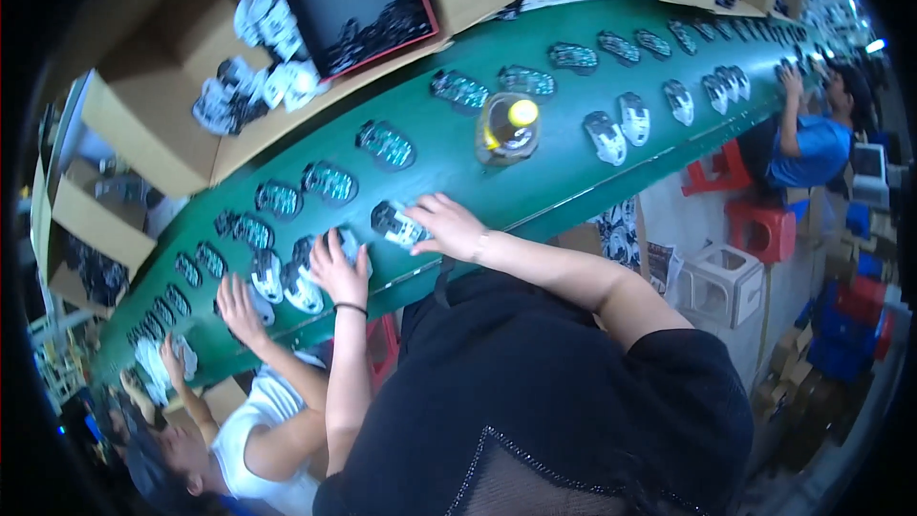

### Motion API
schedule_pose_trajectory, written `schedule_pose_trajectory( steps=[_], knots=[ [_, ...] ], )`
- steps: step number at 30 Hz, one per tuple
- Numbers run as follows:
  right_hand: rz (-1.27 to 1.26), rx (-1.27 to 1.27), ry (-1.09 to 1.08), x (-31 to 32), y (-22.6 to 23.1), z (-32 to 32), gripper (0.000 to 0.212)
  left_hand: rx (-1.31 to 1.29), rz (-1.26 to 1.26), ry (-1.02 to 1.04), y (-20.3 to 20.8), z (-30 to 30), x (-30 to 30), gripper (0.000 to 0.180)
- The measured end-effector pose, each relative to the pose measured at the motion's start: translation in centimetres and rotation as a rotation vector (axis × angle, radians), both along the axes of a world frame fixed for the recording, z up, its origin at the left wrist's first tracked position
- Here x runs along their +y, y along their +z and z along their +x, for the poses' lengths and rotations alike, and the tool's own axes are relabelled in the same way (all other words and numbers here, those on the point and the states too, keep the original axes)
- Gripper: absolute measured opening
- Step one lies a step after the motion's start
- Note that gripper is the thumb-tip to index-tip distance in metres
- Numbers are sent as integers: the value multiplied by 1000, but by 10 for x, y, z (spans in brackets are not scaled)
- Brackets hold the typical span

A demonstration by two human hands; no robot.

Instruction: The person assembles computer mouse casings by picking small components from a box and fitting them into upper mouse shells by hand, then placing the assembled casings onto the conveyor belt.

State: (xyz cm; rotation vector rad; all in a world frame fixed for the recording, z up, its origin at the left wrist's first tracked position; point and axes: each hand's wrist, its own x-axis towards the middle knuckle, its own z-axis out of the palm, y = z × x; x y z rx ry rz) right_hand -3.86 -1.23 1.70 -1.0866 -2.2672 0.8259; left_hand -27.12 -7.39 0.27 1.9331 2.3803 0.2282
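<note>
Green bench (441,172): circuit boards (386,144), black-white shells (605,138), yellow-capped bottle (509,136).

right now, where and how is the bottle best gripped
Probably around the sides of the bottle's body, below its yellow cap, with the right hand coming from the near side. It appears to stand upright, with rounded sides to wrap. Circuit boards lie beyond it and white shells to its right, making those approaches look more awkward.
</note>
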Motion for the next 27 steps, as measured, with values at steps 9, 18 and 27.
schedule_pose_trajectory(
  steps=[9,18,27],
  knots=[
    [-231,-719,-966,67,19,280,103,-607,111,-505,45,99,32,22],
    [-345,-332,-998,47,-7,286,51,-1349,-830,-329,-1,234,71,30],
    [-139,-287,-732,41,-26,284,32,-1537,-638,67,-35,362,109,63]
  ],
)
